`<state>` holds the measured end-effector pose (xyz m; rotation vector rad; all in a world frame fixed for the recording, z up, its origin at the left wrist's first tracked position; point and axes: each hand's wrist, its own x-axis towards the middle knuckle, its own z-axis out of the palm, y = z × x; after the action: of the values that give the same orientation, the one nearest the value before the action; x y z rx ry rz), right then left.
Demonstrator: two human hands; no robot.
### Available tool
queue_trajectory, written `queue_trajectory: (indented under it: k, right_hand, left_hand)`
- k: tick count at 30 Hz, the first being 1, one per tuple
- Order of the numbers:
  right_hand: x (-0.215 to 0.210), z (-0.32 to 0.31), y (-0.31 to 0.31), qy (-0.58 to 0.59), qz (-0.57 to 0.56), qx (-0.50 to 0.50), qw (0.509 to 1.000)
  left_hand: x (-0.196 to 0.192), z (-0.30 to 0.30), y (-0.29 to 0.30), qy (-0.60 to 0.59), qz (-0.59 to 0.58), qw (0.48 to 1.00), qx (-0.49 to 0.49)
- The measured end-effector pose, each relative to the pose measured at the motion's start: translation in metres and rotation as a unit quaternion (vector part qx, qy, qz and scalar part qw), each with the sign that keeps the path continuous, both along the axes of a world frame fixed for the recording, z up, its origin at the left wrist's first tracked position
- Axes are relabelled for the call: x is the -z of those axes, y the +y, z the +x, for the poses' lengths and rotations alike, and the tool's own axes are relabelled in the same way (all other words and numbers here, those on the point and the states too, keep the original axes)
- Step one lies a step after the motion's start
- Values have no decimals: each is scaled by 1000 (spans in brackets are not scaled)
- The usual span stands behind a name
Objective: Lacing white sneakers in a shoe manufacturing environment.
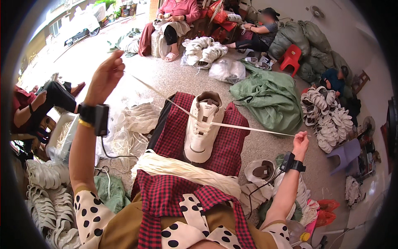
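A cream sneaker (204,128) lies on my lap, toe toward me, on a red-and-black checked apron (235,143). A flat white shoelace (253,129) passes through the shoe's eyelets and is pulled out to both sides. Raised high on the left, my left hand (108,74) is closed with curled fingers at the lace's upper end. Out to the right and lower, my right hand (301,144) pinches the other end. A thick bundle of loose white laces (186,170) rests across my lap, between the shoe and my body.
Heaps of shoe uppers lie at the lower left (54,195) and far right (327,118). A green sack (271,99) sits ahead right, near a red chair (291,59). Another shoe (260,171) is by my right knee. Several people sit around.
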<state>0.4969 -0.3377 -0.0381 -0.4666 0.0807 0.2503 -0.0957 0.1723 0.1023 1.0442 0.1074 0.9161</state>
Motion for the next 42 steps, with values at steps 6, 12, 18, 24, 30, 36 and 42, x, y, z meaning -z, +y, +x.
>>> queue_trajectory:
  k: [6, 12, 18, 24, 30, 36, 42]
  right_hand:
    - [-3, 2, -22, -109, -55, 13, 992]
    - [-70, -147, 119, -295, -352, -119, 880]
    - [-103, -286, 224, -631, -499, -175, 568]
    - [-82, -283, 257, -764, -492, -164, 385]
    - [-80, -280, 242, -796, -540, -83, 260]
    - [-65, -282, 248, -804, -537, -46, 251]
    - [-86, -281, 258, -649, -616, -278, 350]
  left_hand:
    - [110, -121, 111, -66, -133, 982, -113]
    - [196, -132, 124, -4, -269, 911, -313]
    - [186, -50, 83, 47, -177, 927, -326]
    - [114, 35, -55, 198, 16, 961, -190]
    - [100, 94, -115, 239, 118, 964, 3]
    - [118, 111, -116, 284, 134, 949, 31]
    - [122, 112, -112, 278, 154, 947, 53]
